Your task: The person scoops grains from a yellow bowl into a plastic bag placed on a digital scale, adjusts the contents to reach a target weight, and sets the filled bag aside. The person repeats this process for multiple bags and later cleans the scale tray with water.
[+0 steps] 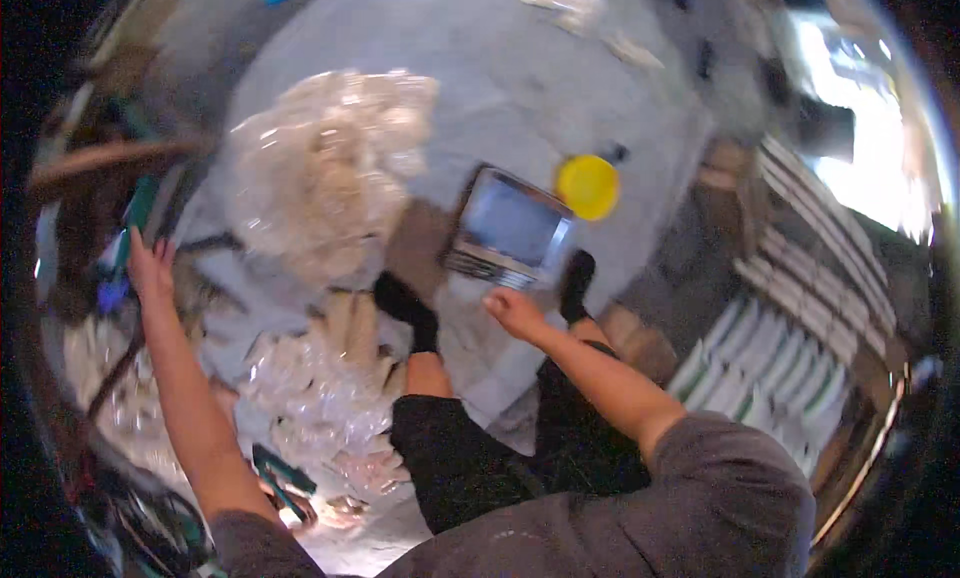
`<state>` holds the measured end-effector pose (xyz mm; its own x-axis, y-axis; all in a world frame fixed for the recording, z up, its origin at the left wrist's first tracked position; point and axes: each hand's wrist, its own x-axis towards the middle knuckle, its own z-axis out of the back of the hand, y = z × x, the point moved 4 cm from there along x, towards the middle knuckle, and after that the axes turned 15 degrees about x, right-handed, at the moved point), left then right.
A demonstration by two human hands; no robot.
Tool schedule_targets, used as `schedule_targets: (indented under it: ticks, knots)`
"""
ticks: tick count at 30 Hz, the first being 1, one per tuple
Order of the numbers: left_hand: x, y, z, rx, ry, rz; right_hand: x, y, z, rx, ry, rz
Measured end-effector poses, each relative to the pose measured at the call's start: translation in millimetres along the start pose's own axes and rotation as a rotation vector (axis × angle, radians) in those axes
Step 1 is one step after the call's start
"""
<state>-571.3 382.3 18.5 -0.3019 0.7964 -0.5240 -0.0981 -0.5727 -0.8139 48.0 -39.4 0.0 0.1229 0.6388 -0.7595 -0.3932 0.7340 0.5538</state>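
My left hand reaches out at the far left, its fingers against or close beside a green object; blur hides whether it grips it. My right hand, with fingers curled, is just below the near edge of a shallow rectangular tray or box with a dark rim. Whether anything is in that hand cannot be told. A round yellow object lies at the tray's upper right corner. Left of the tray is a large heap of shiny clear plastic packets on a pale ground sheet.
More plastic-wrapped packets lie left of my legs. Beside them, another person's hand is near a green tool. Stacked white-and-green packs and pale slats stand at the right. My feet, in dark socks, flank the tray.
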Motion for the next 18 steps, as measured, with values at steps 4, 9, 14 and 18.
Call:
schedule_targets:
  ticks: [4,9,14,18]
  knots:
    - [-138,163,-135,0.998,0.091,-0.347,22,-46,112,0.063,-0.337,-0.097]
    - [-409,291,-331,1.454,1.239,-0.04,60,-287,276,-0.185,-0.465,-0.364]
    - [-585,381,-413,1.416,1.091,0.042,195,-307,382,-0.31,-0.545,-0.306]
    - [-634,359,-519,1.065,0.961,0.472,301,-291,456,-0.41,-0.738,0.141]
